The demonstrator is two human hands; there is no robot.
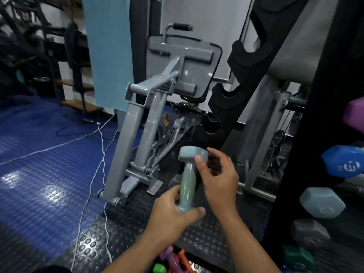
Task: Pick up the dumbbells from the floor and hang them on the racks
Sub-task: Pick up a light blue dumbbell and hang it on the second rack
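Teal dumbbell (188,180), left grip (173,215) below, right grip (218,174) above

**Open cradles ahead, crowded flanks**

The black notched rack (239,62) slants up just beyond the grey-green dumbbell (188,180), its upper cradles open. The grey machine frame (136,123) closes in from the left. To the right, a black post (315,134) carries hung dumbbells (342,162) one above another, filling that side. Loose dumbbells (173,261) lie on the floor under the forearms.

left hand (171,215) grips dumbbell (188,180) low | right hand (220,180) pinches its top (thumb in front)
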